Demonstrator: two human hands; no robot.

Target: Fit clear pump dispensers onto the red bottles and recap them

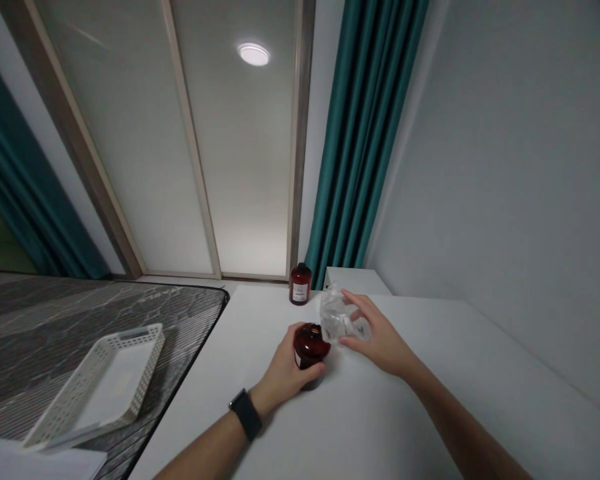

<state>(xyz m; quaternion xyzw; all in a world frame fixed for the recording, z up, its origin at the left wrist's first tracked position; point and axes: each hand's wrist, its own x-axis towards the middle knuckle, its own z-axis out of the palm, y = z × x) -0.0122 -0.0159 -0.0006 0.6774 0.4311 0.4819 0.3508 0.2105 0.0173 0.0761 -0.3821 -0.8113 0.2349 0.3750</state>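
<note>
the left hand [283, 375] was wrapped around an uncapped brown bottle [310, 345], its thumb across the near side. the bottle was over the tabletop [380, 427], nearer the left edge than the right. its neck pointed up and its long axis ran close to vertical; whether its base touched down could not be told. the right hand [384, 339] pinched a clear plastic piece [336, 319] just beside the bottle's mouth. a second bottle [299, 285], capped, stood upright near the far edge.
</note>
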